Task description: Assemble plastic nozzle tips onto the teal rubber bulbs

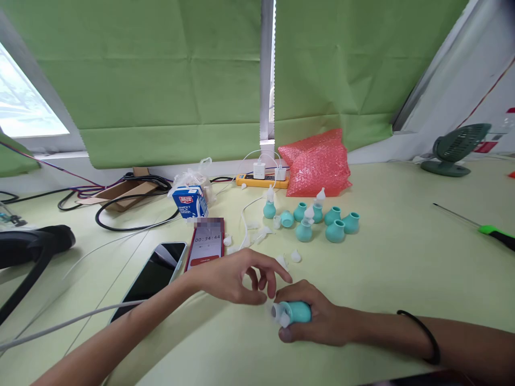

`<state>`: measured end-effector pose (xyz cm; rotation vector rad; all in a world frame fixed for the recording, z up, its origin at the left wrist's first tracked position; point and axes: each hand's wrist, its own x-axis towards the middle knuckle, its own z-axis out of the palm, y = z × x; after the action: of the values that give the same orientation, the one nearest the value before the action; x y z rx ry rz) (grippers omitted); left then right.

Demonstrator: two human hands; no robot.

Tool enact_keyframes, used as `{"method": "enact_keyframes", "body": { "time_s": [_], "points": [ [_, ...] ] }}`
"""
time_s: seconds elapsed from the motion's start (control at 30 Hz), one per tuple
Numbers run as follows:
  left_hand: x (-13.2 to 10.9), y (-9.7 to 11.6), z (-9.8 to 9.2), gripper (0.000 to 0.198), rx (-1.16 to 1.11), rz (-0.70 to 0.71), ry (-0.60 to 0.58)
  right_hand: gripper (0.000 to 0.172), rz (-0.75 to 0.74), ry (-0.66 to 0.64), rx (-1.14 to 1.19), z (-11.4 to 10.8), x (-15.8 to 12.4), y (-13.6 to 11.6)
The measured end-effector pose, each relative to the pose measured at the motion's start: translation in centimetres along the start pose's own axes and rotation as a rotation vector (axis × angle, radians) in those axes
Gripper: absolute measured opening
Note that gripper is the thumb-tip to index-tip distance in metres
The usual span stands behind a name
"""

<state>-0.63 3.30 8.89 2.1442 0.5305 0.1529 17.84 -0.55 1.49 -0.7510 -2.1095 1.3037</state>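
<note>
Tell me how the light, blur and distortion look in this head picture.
Head view: even daylight, soft shadows; the window at upper left is blown out white. The wide lens bends the table edge and the wall lines. A patch above the timer phone is blurred. The dark phone shows faint glare. Both hands, left and right holding a teal bulb, are sharp.

The bulb (pixel 296 312) in the right hand (pixel 317 320) is teal with a clear tip. Behind lie teal bulbs (pixel 322 219), a pink bubble-wrap bag (pixel 317 162) and green blinds (pixel 161 80)
</note>
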Motion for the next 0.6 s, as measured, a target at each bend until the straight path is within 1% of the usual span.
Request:
{"method": "enact_keyframes", "body": {
  "time_s": [0.03, 0.07, 0.13, 0.17, 0.23, 0.4, 0.5, 0.6],
  "points": [
    [0.1, -0.3, -0.1, 0.034, 0.040, -0.010, 0.044, 0.026, 0.008, 0.000, -0.031, 0.0, -0.1, 0.0],
    [0.2, -0.6, -0.1, 0.034, 0.103, -0.025, 0.117, 0.026, 0.016, 0.009, -0.056, 0.0, -0.1, 0.0],
    [0.7, -1.3, 0.1, 0.031, 0.333, -0.070, 0.347, 0.028, 0.029, 0.037, -0.091, 0.0, -0.2, -0.1],
    [1.0, -1.6, 0.3, 0.031, 0.476, -0.071, 0.423, 0.028, 0.033, 0.052, -0.102, 0.0, -0.2, -0.2],
    [1.8, -2.1, 0.9, 0.030, 0.669, -0.058, 0.431, 0.029, 0.033, 0.081, -0.111, 0.0, -0.1, -0.3],
    [4.5, -2.0, 2.2, 0.030, 0.896, -0.038, 0.365, 0.026, 0.024, 0.077, -0.098, 0.1, 0.0, -0.7],
    [6.7, -1.9, 2.8, 0.028, 0.954, -0.088, 0.323, 0.026, 0.023, 0.094, -0.104, 0.1, 0.0, -0.6],
    [8.5, -2.4, 3.2, 0.021, 0.928, -0.114, 0.295, 0.026, -0.008, 0.150, -0.139, 0.0, -0.1, -0.4]
  ]
}}
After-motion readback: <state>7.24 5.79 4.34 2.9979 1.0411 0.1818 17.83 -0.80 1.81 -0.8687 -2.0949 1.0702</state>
